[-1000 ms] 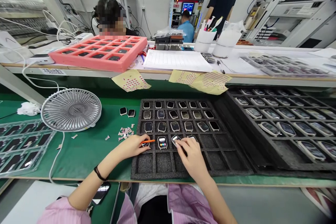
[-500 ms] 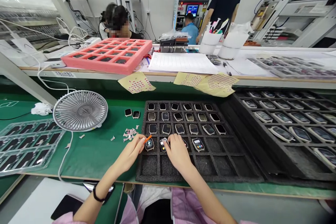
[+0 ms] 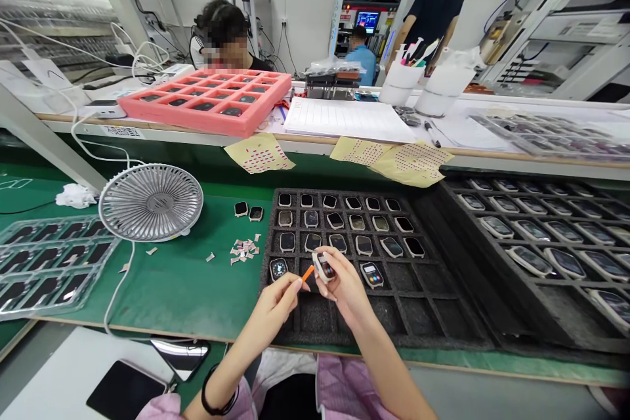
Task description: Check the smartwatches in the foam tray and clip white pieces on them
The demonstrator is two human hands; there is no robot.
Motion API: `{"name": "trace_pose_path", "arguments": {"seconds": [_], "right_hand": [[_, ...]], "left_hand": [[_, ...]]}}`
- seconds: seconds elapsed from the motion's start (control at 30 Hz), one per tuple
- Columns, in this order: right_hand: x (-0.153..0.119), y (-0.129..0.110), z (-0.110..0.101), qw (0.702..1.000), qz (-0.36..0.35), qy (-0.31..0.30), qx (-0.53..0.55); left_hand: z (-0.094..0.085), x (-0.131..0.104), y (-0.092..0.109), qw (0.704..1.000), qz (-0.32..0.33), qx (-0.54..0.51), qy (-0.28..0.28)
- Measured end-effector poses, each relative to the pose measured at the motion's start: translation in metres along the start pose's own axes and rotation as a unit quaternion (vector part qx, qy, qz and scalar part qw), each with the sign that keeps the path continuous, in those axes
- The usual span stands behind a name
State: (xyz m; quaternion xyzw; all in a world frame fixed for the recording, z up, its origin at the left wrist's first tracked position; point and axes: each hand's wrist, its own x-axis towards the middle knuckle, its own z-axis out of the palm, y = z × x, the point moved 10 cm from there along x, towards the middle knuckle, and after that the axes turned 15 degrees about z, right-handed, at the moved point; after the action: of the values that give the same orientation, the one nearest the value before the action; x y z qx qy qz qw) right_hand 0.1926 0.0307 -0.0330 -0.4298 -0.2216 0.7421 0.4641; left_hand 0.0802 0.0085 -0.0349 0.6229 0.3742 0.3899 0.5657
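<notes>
My right hand (image 3: 343, 279) grips a smartwatch body (image 3: 323, 267) with a lit screen, raised over the black foam tray (image 3: 300, 321). Pinched in my left hand (image 3: 281, 298) is a thin orange stick (image 3: 308, 273), its tip close to the side of that watch; whether it touches, I cannot tell. Left of my right hand, a watch with a lit dial (image 3: 278, 269) lies in its tray compartment. On the other side sits a watch with colourful icons (image 3: 371, 274). Rows of dark-screened watches (image 3: 336, 243) fill the compartments behind.
A grey fan (image 3: 151, 202) stands left, beside a clear tray of black parts (image 3: 59, 262). Small pale pieces (image 3: 245, 249) and two loose watches (image 3: 248, 210) lie on the green mat. A second foam tray (image 3: 566, 321) is at right. The shelf holds a pink foam tray (image 3: 246, 123).
My right hand has lifted the watch out of its compartment and tilted it. The left hand has moved right with the orange stick, from the lit-dial watch to the raised one.
</notes>
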Motion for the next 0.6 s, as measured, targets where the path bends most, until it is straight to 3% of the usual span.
{"name": "trace_pose_path", "arguments": {"seconds": [0.2,0.6], "right_hand": [[-0.005,0.000,0.009,0.998,0.016,-0.004,0.056],[-0.009,0.000,0.018,0.998,-0.004,-0.024,0.062]], "left_hand": [[0.014,0.001,0.009,1.000,0.007,-0.007,-0.023],[0.014,0.002,0.025,0.998,0.044,0.034,-0.023]]}}
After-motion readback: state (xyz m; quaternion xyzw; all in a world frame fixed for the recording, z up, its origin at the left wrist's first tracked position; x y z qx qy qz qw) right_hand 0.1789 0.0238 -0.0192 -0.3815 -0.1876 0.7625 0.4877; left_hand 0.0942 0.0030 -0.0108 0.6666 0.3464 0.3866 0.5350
